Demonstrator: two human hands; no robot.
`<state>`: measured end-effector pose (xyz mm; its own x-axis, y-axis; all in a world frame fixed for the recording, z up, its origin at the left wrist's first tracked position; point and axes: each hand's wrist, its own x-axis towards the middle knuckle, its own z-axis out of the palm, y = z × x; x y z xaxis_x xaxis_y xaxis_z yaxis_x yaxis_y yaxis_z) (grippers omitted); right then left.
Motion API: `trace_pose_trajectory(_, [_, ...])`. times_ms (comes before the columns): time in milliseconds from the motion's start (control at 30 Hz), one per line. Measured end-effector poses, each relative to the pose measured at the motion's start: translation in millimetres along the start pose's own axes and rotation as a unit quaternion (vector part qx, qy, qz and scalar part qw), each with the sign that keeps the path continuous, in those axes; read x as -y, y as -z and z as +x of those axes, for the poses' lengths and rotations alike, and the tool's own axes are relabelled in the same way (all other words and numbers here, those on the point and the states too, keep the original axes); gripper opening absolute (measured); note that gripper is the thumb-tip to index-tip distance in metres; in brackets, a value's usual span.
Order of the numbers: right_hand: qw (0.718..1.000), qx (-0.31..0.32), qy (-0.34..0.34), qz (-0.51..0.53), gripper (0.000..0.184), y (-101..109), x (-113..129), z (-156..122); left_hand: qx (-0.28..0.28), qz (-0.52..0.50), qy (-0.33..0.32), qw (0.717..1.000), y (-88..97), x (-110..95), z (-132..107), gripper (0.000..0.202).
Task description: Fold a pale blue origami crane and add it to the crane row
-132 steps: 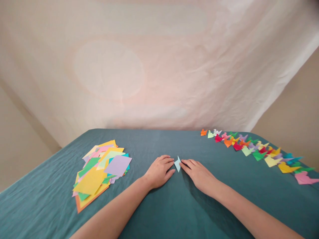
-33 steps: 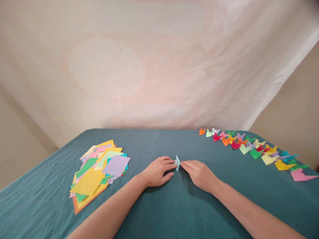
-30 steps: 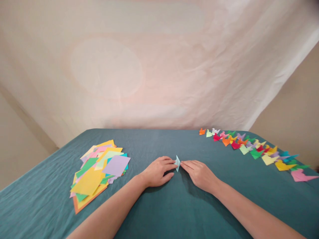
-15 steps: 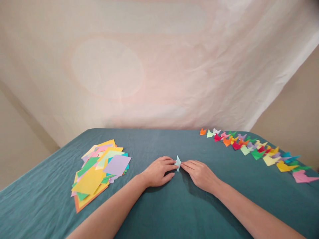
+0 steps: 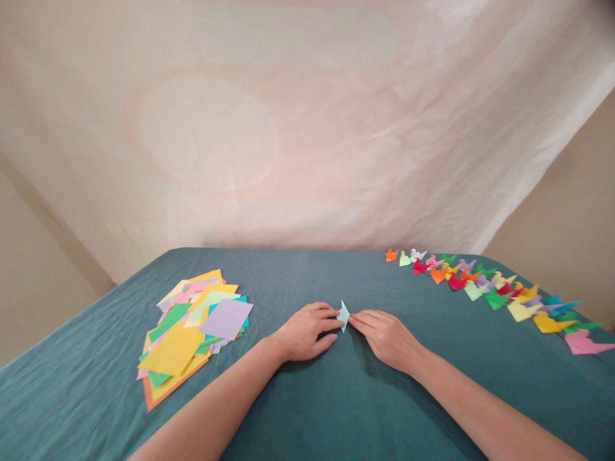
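Pale-blue paper [image 5: 343, 317] being touched by half-spread left hand [image 5: 307, 331], its right tip by bunched right hand [image 5: 385, 336], grip hidden!

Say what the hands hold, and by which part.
The light-blue folded paper: left hand at its left side, right hand at its right side; whether pinched or pressed, unclear.

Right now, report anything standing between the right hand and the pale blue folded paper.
Nothing visible: the right hand is at the pale blue paper, fingers at its right edge; the left hand is opposite.
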<state>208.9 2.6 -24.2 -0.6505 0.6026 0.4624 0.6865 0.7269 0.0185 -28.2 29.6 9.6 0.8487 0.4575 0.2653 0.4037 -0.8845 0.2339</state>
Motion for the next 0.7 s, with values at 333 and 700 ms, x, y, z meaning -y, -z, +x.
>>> trace_pose_trajectory(333, [1.0,0.008,0.001,0.001,0.033,-0.7,-0.4,0.2,-0.004,-0.001,0.0,1.0,0.6,-0.1,0.2,0.033])
trace_pose_trajectory(700, [1.0,0.008,0.006,-0.006,0.031,0.6,0.4,0.9,-0.008,-0.004,-0.002,1.0,0.8,0.2,0.5,0.033])
